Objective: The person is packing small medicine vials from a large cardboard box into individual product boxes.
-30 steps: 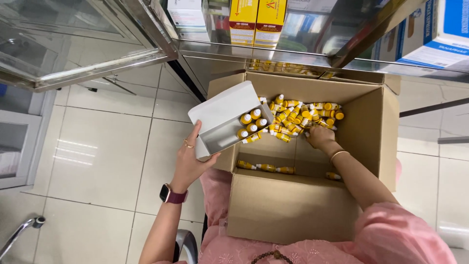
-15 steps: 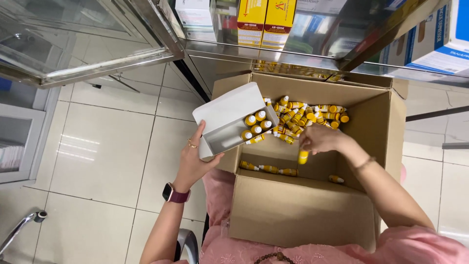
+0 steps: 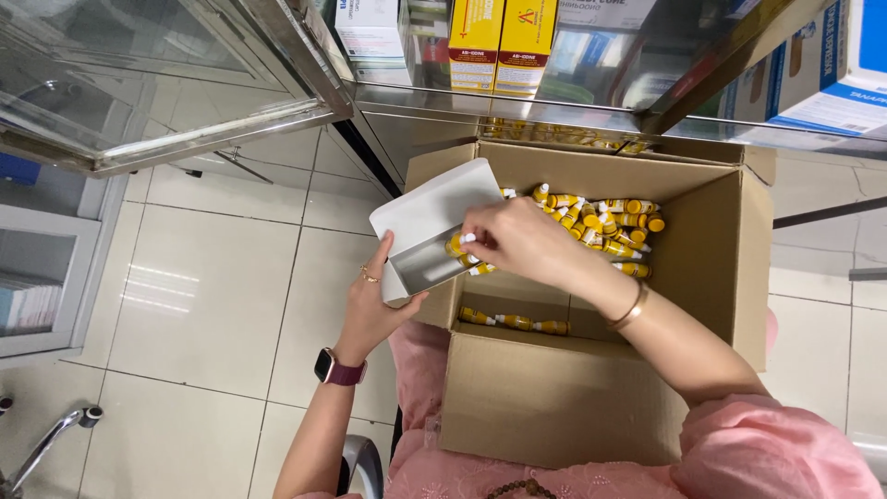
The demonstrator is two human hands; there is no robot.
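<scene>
- Here the left hand (image 3: 374, 310) grips the small white box (image 3: 432, 226) from below.
- The right hand (image 3: 517, 242) pinches a yellow bottle (image 3: 455, 246) inside this box, above the cardboard carton (image 3: 564, 407).

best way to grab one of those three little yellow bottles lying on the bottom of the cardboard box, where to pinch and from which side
Pinch the middle bottle across its yellow barrel, coming straight down through the open top of the cardboard box. The three lie flat on their sides in a row, end to end, so the round barrel faces up while the caps point sideways toward their neighbours. The near wall stands close, so a side approach looks blocked.
</scene>
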